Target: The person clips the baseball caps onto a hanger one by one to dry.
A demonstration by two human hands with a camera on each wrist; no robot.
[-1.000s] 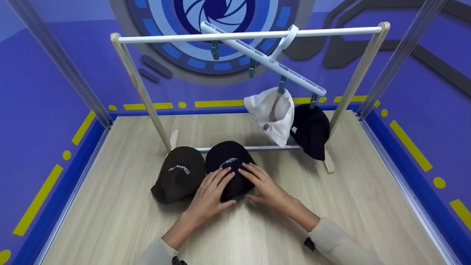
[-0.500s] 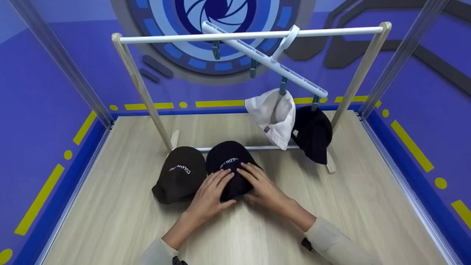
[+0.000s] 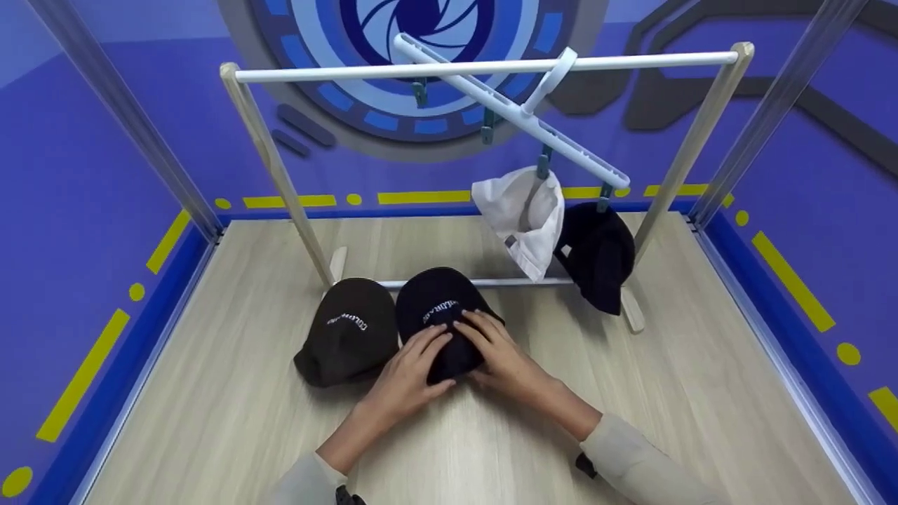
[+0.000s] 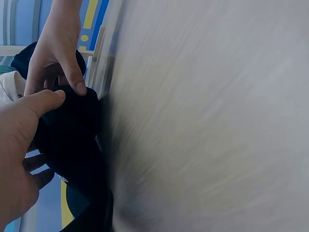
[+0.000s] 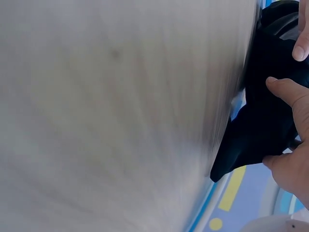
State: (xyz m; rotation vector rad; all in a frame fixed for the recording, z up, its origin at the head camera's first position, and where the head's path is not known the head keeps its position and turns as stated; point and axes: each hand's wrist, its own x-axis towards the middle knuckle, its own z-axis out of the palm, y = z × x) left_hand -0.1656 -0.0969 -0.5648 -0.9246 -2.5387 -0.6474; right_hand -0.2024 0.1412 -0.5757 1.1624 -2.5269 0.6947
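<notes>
A black cap (image 3: 433, 291) with white lettering sits on the table, both hands around its near part. My left hand (image 3: 403, 379) holds it from the left, fingers over the crown and thumb at the near edge. From the right, my right hand (image 3: 508, 361) grips it the same way. In the left wrist view, the left thumb lies on the dark cap (image 4: 72, 135), with other fingers bent at its side. The right wrist view shows the right thumb and a finger on the cap (image 5: 270, 113). Touching it on the left is a dark brown cap (image 3: 351, 347).
A rack with a white bar (image 3: 316, 73) stands behind. From it hangs a slanted white hanger (image 3: 508, 109), with a white cap (image 3: 537, 242) and another black cap (image 3: 607, 245) clipped at its right end. Two green clips hold nothing, one being the leftmost clip (image 3: 419, 92).
Both hands stay on the black cap, with only slight finger shifts. The hanging caps and hanger sway a little. The whole view drifts slightly.
</notes>
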